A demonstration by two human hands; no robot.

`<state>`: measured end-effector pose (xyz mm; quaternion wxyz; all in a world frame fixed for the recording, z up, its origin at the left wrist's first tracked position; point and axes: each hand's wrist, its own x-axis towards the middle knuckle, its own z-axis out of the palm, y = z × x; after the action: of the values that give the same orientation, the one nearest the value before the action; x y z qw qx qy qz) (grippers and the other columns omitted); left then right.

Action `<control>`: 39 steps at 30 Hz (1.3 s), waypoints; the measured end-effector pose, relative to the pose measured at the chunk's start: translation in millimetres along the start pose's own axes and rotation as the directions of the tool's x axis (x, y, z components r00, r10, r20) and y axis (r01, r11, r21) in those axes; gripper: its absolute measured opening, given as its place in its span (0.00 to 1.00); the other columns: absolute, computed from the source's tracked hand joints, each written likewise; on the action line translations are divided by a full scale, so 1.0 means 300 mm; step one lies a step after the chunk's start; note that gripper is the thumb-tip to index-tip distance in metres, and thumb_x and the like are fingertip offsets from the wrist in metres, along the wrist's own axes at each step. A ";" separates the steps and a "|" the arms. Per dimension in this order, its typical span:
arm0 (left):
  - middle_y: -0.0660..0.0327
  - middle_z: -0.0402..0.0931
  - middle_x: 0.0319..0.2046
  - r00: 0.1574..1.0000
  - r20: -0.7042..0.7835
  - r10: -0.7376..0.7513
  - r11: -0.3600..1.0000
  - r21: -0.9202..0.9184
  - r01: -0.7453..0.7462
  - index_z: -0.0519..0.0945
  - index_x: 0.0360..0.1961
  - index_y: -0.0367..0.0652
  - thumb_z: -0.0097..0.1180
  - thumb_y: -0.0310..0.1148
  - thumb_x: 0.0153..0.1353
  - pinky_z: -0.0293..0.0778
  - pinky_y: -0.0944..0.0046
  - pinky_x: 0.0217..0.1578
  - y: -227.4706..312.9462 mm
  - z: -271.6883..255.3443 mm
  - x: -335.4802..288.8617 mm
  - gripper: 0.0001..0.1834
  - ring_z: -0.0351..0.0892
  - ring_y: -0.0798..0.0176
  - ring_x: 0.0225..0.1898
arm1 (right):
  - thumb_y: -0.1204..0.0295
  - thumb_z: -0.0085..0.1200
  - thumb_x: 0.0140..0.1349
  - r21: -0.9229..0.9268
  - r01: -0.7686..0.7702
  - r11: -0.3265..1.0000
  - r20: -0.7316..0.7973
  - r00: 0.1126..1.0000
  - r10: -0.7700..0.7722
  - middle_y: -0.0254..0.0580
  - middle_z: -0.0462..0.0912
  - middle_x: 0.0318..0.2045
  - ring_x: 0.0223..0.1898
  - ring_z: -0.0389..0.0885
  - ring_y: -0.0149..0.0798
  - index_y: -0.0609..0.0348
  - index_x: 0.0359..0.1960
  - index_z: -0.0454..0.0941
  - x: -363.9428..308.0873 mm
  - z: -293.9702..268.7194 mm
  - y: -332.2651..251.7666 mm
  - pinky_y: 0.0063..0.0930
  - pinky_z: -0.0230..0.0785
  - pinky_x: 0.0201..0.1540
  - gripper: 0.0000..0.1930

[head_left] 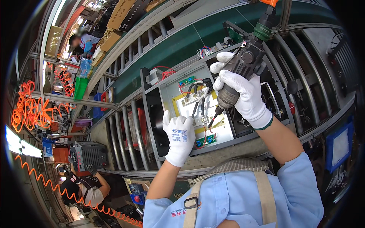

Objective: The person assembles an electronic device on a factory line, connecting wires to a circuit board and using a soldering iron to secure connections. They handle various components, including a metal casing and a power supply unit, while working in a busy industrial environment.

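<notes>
My right hand [245,95], in a white glove, is wrapped round a black air screwdriver [249,57] with a green collar and an orange hose end at the top. Its thin bit [213,118] slants down over the white-lined interior of a grey metal equipment chassis [224,142]. Inside lie black cables [203,99], a green circuit board [205,141] and another green board [186,81]. My left hand [179,138], also gloved in white, is at the chassis's near left part, its fingers curled inward. Its fingertips are hidden, and whatever they may hold cannot be made out.
The chassis rests on a conveyor of metal rollers [131,133]. A green belt [133,81] runs behind it. Coiled orange air hoses [32,108] hang at the left. Another grey unit [89,155] stands left, beside a co-worker [91,190].
</notes>
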<state>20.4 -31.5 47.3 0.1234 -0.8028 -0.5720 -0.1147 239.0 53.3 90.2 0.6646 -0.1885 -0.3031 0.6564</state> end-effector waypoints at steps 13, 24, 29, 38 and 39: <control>0.58 0.78 0.34 0.978 0.088 0.189 0.982 -0.012 -0.189 0.78 0.29 0.44 0.60 0.25 0.47 0.72 0.50 0.43 0.009 -0.046 0.033 0.06 0.76 0.53 0.36 | 0.80 0.54 0.60 -0.021 0.021 1.000 0.015 1.000 -0.021 0.48 0.82 0.41 0.31 0.80 0.32 0.65 0.55 0.73 -0.005 -0.008 -0.018 0.29 0.76 0.39 0.19; 0.60 0.83 0.30 1.000 0.014 -0.006 0.993 -0.117 0.008 0.82 0.32 0.45 0.62 0.24 0.50 0.67 0.55 0.48 0.017 -0.022 -0.008 0.07 0.77 0.55 0.36 | 0.79 0.56 0.58 -0.015 0.032 0.999 -0.019 0.999 -0.032 0.46 0.84 0.38 0.30 0.81 0.31 0.67 0.51 0.76 -0.004 -0.011 -0.033 0.27 0.77 0.38 0.18; 0.60 0.81 0.31 0.999 0.016 -0.031 0.992 -0.121 0.033 0.82 0.34 0.45 0.63 0.24 0.48 0.66 0.54 0.50 0.015 -0.016 -0.014 0.10 0.77 0.55 0.39 | 0.78 0.58 0.58 0.011 0.042 0.999 -0.019 0.999 -0.042 0.46 0.84 0.38 0.29 0.82 0.31 0.68 0.51 0.76 0.001 -0.016 -0.031 0.27 0.77 0.38 0.18; 0.59 0.81 0.36 0.997 0.081 -0.009 0.968 -0.249 0.029 0.83 0.40 0.42 0.61 0.26 0.53 0.68 0.53 0.53 0.038 -0.040 -0.016 0.11 0.80 0.53 0.41 | 0.77 0.59 0.58 0.022 0.059 0.998 -0.015 0.998 -0.059 0.45 0.85 0.38 0.29 0.82 0.31 0.68 0.51 0.76 0.004 -0.023 -0.031 0.27 0.77 0.38 0.18; 0.58 0.81 0.37 0.995 0.094 -0.019 0.955 -0.294 0.046 0.83 0.40 0.41 0.60 0.26 0.54 0.70 0.53 0.52 0.031 -0.037 -0.017 0.11 0.80 0.52 0.41 | 0.77 0.59 0.58 0.021 0.061 0.998 -0.013 0.998 -0.060 0.45 0.85 0.38 0.29 0.82 0.31 0.68 0.51 0.76 0.005 -0.024 -0.031 0.27 0.77 0.38 0.18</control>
<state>27.1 -42.5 55.5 -0.0260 -0.8069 -0.5666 -0.1648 250.8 55.2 91.2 0.6880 -0.1764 -0.2976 0.6379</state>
